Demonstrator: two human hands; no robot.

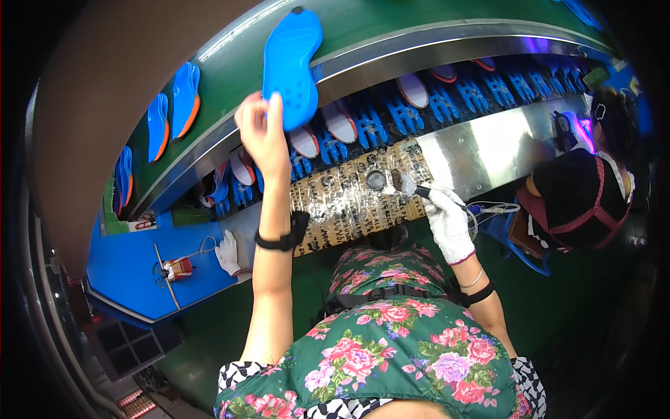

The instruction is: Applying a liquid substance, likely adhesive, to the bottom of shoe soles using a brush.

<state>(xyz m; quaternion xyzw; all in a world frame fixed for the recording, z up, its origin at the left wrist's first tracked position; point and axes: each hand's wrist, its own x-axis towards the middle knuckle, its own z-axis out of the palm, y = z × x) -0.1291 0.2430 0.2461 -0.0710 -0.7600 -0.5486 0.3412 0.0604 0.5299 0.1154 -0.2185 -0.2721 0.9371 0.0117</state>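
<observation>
My bare left hand (264,133) is raised, pinching the near end of a blue shoe sole (293,52) between thumb and fingers. The sole has several small round holes near my thumb and hangs over the metal edge of the green belt. My right hand (448,222), in a white knitted glove, is closed around the dark handle of a brush (422,191). The brush's bristle end points left, beside a small round dish (376,181) on the bench. Tape and printed film cover the bench top (335,209) between my hands.
Blue-and-orange soles (185,98) lie on the green belt (230,70). Below it, a rack holds shoe bottoms (413,91) and blue clamps (443,106). A blue side table (139,258) carries a white glove (228,253). A co-worker (579,188) sits at the right.
</observation>
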